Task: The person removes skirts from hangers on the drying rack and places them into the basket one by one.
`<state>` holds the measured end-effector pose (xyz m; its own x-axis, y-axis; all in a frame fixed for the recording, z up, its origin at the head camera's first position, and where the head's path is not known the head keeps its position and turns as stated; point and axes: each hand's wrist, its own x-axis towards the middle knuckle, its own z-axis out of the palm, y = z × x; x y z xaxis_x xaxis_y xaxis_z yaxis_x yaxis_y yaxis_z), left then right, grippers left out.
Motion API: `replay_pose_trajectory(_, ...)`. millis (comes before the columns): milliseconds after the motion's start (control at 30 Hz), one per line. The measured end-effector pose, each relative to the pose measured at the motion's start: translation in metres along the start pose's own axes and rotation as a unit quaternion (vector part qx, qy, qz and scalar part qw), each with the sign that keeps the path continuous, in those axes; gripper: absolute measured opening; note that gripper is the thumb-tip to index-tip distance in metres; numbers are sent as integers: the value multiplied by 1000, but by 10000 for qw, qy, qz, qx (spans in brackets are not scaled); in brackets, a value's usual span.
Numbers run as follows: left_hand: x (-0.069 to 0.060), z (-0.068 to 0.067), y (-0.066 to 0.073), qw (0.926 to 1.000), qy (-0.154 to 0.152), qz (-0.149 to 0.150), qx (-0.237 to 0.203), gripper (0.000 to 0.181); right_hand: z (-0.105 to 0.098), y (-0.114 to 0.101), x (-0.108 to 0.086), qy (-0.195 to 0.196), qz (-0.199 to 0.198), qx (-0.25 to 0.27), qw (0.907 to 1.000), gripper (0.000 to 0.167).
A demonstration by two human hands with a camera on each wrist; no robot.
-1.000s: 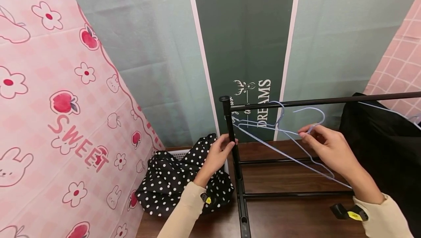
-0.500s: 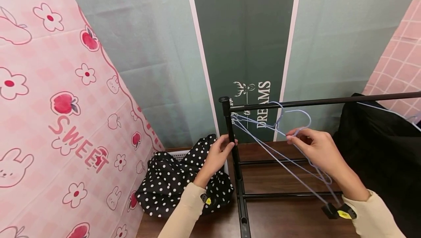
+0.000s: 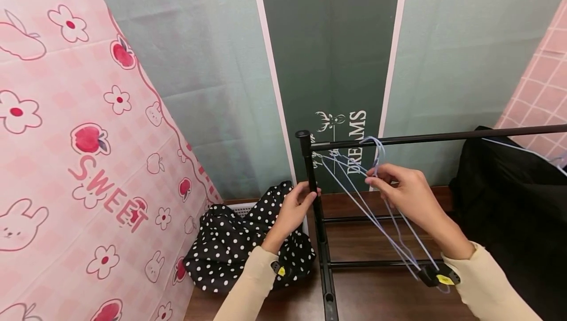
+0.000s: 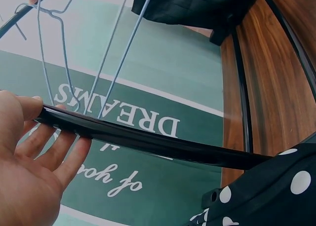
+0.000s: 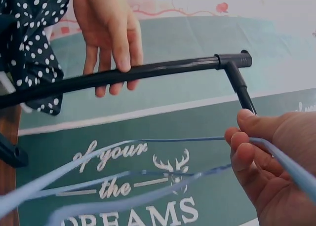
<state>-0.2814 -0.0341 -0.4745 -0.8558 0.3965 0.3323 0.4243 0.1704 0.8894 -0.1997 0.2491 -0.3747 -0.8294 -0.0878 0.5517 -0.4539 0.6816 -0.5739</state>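
Although head view half-hides its fingers (image 5: 91, 58), left hand (image 3: 290, 210) grips a post (image 3: 317, 222), right hand (image 3: 405, 190) a hanger (image 5: 291, 169).

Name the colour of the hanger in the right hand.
The held hanger is light blue, best seen in the right wrist view.

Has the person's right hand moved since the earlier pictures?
Yes. In the head view, the right hand has moved leftward, closer to the rack's black end post, which stays in nearly the same spot.
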Motion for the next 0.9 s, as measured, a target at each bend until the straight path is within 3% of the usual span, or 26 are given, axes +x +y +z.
replay_pose_trajectory(300,1,1,1,10000,-33,8,-22,28,11,-17,10,-217,620,682,9955,8)
replay_pose_trajectory(500,0,0,2,10000,-5,12,26,27,23,-24,16,-64,616,1083,9922,15)
replay_pose_trajectory(767,0,1,1,10000,8,-1,56,28,37,-26,23,312,810,1229,9886,15)
replay_pose_trajectory(900,0,1,1,10000,21,-21,27,27,44,-23,26,312,890,1002,9905,12)
